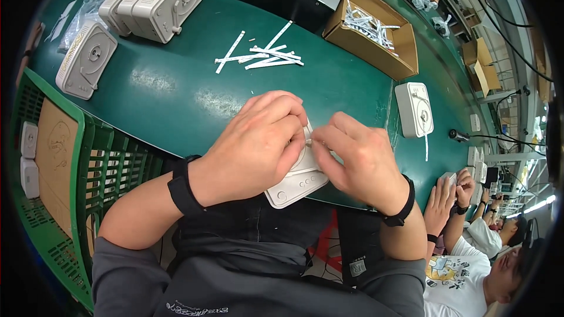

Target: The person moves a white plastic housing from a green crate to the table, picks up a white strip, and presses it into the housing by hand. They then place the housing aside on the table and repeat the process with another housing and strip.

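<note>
A beige box [289, 190] shaped like a small record player lies tilted at the table's front edge, in front of my body. My left hand [261, 138] is curled over its upper left part, fingers closed against it. From the other side my right hand [355, 155] reaches in, thumb and forefinger pinched near the box's middle. A small pale part shows between the two hands' fingertips, too covered to name. Both hands hide most of the round disc; the lower panel with a knob and small buttons stays visible.
White paper strips [261, 57] lie scattered on the green table [329, 91]. An open cardboard box [376, 53] holds more strips. Similar beige boxes stand at left [88, 61], back left [158, 6] and right [415, 111]. A green crate [117, 158] is at my left; a co-worker's hands [446, 199] work at right.
</note>
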The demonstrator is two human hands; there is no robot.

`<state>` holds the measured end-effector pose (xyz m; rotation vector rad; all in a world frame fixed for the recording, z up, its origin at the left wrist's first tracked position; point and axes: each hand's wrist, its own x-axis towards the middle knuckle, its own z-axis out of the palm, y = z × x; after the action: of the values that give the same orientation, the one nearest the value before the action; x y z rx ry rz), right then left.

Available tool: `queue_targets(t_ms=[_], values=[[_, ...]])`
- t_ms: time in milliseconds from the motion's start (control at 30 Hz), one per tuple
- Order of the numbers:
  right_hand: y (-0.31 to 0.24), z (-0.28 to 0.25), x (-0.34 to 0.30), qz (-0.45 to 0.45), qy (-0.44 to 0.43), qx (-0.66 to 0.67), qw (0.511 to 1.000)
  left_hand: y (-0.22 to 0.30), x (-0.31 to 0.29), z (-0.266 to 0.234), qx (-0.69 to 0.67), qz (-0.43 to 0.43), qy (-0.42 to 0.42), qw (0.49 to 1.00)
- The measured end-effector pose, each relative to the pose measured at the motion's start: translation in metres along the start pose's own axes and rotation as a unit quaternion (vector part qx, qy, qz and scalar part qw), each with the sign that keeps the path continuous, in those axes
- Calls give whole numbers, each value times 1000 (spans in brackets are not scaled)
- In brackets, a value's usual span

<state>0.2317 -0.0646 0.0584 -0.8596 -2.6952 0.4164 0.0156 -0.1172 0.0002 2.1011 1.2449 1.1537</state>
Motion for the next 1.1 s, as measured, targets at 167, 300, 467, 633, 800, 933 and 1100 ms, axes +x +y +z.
queue_targets(t_ms=[167,300,467,633,800,933,1100], values=[[14,-3,3,26,-22,122,992,-2,0,-6,-50,-30,-25,998],[16,-5,7,50,-52,186,980,-2,-1,-8,-62,-46,-35,996],[23,-4,9,19,-85,194,977,-2,-1,-7,-52,-36,-28,998],[22,-9,11,10,-82,185,979,-1,-1,-5,-36,-42,-14,998],[17,-17,12,-19,-92,111,989,-1,2,-7,-22,-11,-24,999],[14,-26,20,-33,-142,55,988,-3,3,-8,-24,7,-35,999],[26,-23,27,-68,-163,114,978,-7,2,-9,-38,27,-37,998]])
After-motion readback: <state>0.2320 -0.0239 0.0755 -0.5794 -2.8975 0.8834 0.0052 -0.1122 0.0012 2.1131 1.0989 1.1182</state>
